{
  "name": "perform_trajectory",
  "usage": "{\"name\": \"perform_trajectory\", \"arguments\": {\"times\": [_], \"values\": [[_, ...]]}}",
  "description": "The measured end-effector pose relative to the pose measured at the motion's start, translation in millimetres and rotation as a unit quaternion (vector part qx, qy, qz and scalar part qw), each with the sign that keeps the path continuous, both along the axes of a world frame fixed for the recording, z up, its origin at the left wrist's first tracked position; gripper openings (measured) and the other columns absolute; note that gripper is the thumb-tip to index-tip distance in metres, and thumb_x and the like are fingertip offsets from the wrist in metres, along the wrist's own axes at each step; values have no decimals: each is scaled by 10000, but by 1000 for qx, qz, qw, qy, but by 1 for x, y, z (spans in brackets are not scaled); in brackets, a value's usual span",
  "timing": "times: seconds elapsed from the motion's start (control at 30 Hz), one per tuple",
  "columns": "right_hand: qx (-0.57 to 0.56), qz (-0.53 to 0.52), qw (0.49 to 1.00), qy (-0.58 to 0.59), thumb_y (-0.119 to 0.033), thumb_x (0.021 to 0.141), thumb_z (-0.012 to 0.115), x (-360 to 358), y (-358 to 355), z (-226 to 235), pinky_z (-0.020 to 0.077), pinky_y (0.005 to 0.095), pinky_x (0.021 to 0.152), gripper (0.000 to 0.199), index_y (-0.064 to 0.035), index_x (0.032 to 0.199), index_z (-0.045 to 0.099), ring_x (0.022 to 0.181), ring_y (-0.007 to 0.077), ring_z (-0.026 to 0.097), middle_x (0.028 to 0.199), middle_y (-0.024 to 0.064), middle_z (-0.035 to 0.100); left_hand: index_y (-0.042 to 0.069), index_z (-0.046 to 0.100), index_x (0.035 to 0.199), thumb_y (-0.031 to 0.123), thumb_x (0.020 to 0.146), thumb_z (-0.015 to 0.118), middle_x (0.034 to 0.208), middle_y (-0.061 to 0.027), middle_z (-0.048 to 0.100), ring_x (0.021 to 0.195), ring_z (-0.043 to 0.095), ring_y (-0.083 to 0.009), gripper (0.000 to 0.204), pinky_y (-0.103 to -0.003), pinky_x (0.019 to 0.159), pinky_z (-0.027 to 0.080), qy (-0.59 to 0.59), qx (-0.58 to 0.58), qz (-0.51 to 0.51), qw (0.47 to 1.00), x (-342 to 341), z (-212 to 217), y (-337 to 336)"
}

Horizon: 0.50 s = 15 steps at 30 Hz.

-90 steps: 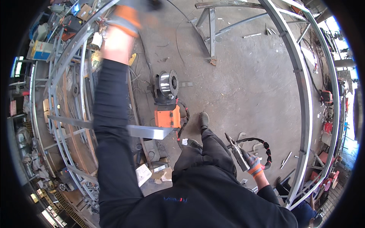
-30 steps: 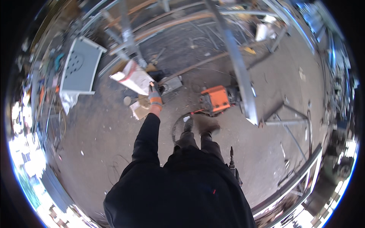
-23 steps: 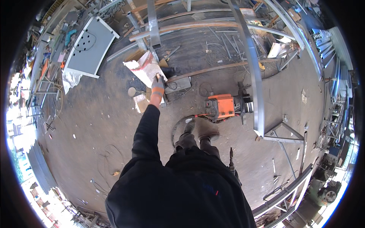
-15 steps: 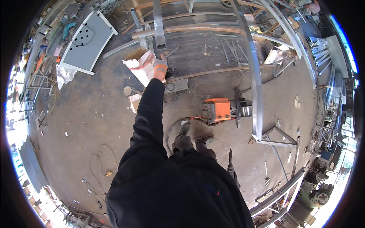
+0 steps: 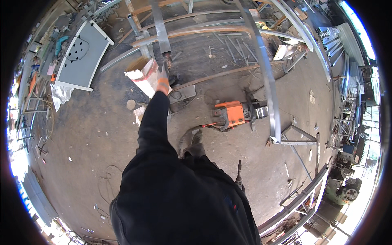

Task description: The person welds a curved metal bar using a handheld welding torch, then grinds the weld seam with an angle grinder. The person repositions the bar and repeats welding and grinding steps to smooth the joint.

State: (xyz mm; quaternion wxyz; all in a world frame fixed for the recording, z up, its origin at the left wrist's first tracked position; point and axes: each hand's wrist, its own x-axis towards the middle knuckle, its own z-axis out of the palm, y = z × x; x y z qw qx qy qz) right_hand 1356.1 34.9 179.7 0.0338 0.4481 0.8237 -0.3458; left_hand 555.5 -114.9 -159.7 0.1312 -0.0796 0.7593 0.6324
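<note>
My left hand (image 5: 163,80), in an orange and grey glove, reaches forward at the end of a stretched arm. Its fingers point out straight, and nothing shows in them. Just beyond the fingertips is the open end of a square metal tube (image 5: 160,30). Beside the hand, on its left, stands an open white carton (image 5: 145,80) with reddish marks. My right hand is hidden by my body. Past my right side pokes a drill-like tool (image 5: 239,174) with a long thin bit; what holds it is out of sight.
An orange machine (image 5: 233,114) with a cable stands on the floor ahead of my feet. A long metal beam (image 5: 267,77) slopes down to a triangular frame (image 5: 300,136). Rusty bars (image 5: 196,31) cross ahead. A grey panel (image 5: 83,55) lies far left, a green machine (image 5: 342,192) at right.
My left hand has turned, its fingers now straighter toward the tube's end. The whole view has shifted, so the surroundings sit further left, and one of my feet has gone out of sight.
</note>
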Motion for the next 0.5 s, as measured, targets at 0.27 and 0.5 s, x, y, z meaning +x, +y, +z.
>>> {"name": "perform_trajectory", "arguments": {"times": [0.27,0.5], "values": [[-16,-65,993,94,-216,994,886,-48,-125,-21,633,411,903,640,-68,1571,652,1134,356,816,1340,232,793,-3,620,1591,697,1043,626,1600,-325,625,1507,595,-471,889,-525,1253,478,-218,-349,-353,840,320,-51,-284],[147,96,972,154,-184,944,928,-174,-287,5,654,421,938,709,-11,1574,651,1108,345,831,1343,224,804,-37,650,1538,627,984,761,1533,-309,690,1458,643,-460,872,-493,1241,499,-238,-392,-407,790,337,-10,-545]]}}
